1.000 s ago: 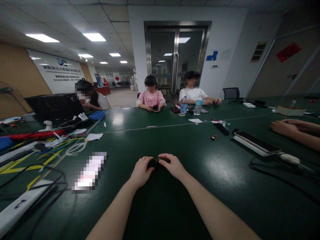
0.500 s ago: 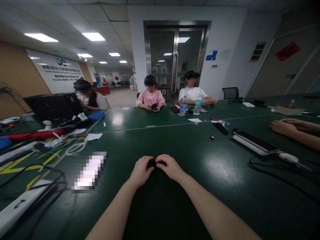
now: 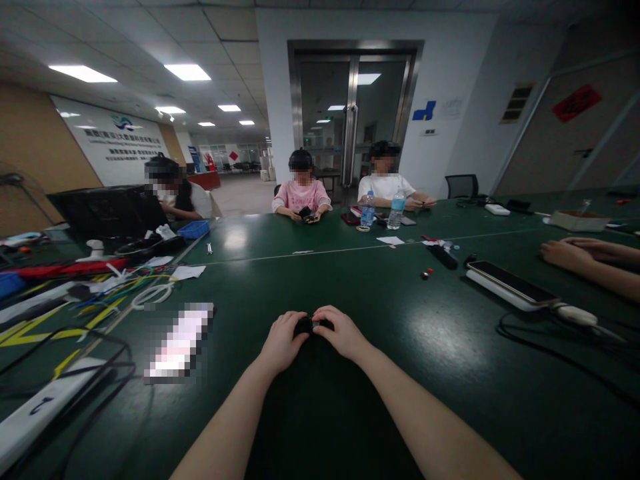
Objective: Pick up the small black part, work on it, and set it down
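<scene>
Both of my hands meet over the dark green table [image 3: 240,287] in the middle of the head view. My left hand [image 3: 283,339] is closed around a small black object [image 3: 303,325], thumb below and fingers above. From the other side, my right hand [image 3: 341,332] pinches at the right end of it, where a small greyish part [image 3: 315,325] shows between the fingertips. Fingers cover most of the object, so its kind does not show. A blurred bright phone-shaped slab [image 3: 181,341] lies left of my left hand.
Cables and a white power strip [image 3: 45,413] crowd the left side. To the right lie a phone on a white block [image 3: 510,283] and another person's hands [image 3: 575,257]. Two water bottles [image 3: 396,212] stand at the back, where several people sit.
My right hand's fingers have shifted very slightly upward at the black object. My left hand stays in place.
</scene>
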### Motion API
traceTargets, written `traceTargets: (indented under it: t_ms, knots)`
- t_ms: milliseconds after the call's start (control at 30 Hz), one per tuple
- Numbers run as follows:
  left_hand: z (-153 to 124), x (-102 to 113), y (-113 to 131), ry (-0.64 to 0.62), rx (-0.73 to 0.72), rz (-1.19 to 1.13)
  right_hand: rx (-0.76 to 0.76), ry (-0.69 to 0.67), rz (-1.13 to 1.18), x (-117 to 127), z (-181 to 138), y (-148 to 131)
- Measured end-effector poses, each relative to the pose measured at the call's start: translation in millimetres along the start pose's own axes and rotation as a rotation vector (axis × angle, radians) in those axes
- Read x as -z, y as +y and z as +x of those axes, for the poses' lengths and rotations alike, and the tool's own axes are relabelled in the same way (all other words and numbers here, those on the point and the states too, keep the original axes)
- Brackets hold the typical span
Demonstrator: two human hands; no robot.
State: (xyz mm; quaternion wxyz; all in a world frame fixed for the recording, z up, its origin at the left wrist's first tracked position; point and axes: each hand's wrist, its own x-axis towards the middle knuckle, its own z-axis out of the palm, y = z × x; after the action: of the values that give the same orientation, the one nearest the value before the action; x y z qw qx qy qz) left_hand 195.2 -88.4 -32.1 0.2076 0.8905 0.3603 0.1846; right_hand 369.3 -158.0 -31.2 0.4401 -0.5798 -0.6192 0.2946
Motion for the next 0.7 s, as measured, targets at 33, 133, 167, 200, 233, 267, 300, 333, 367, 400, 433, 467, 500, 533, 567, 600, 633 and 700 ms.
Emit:
traceTargets:
  t_ms: [33, 133, 167, 200, 233, 267, 300, 333, 367, 400, 433, 467, 500, 533, 567, 600, 633, 700]
  knots:
    - [0.2, -0.8, -0.8, 0.004, -0.010, 0.005, 0.017, -0.004, -0.004, 0.2, 0.4, 0.1]
    - [0.5, -1.7, -1.7, 0.010, -0.021, 0.009, 0.066, -0.036, -0.071, 0.3, 2.4, 3.2]
    - [0.5, -1.4, -1.2, 0.009, -0.017, 0.007, 0.070, -0.044, -0.096, 0.2, 3.0, 4.6]
    - [0.3, -0.9, -0.4, 0.005, -0.010, 0.004, 0.069, -0.050, -0.113, 0.1, 3.4, 6.1]
    - [0.2, -0.1, 0.6, 0.001, 0.000, 0.002, 0.062, -0.055, -0.121, 0.0, 3.5, 7.2]
    - [0.0, 0.7, 1.8, -0.004, 0.008, 0.001, 0.052, -0.057, -0.121, -0.1, 3.4, 8.1]
    - [-0.2, 1.4, 2.9, -0.010, 0.014, 0.001, 0.040, -0.058, -0.113, -0.2, 3.0, 8.5]
    - [-0.4, 2.0, 3.8, -0.014, 0.020, 0.001, 0.028, -0.056, -0.102, -0.2, 2.4, 8.5]
    - [-0.5, 2.3, 4.5, -0.015, 0.024, 0.000, 0.018, -0.051, -0.089, -0.1, 1.6, 8.3]
    - [-0.5, 2.5, 4.9, -0.014, 0.025, -0.002, 0.012, -0.044, -0.076, -0.1, 0.9, 8.0]
    - [-0.6, 2.5, 5.0, -0.011, 0.023, -0.005, 0.011, -0.037, -0.065, 0.0, 0.2, 7.7]
    - [-0.6, 2.4, 5.0, -0.008, 0.019, -0.009, 0.014, -0.032, -0.057, 0.0, -0.3, 7.6]
    - [-0.6, 2.4, 4.9, -0.005, 0.015, -0.012, 0.018, -0.030, -0.053, 0.0, -0.6, 7.7]
    - [-0.6, 2.4, 4.9, -0.006, 0.012, -0.013, 0.020, -0.028, -0.051, -0.1, -0.6, 8.1]
    - [-0.5, 2.5, 4.9, -0.008, 0.012, -0.013, 0.017, -0.029, -0.049, -0.1, -0.5, 8.6]
    - [-0.5, 2.7, 5.1, -0.011, 0.016, -0.012, 0.011, -0.029, -0.046, -0.1, -0.2, 9.3]
    - [-0.5, 2.9, 5.3, -0.015, 0.022, -0.011, 0.002, -0.031, -0.042, -0.1, 0.1, 9.9]
    - [-0.5, 3.3, 5.5, -0.018, 0.032, -0.011, -0.012, -0.036, -0.026, 0.8, 1.1, 10.6]
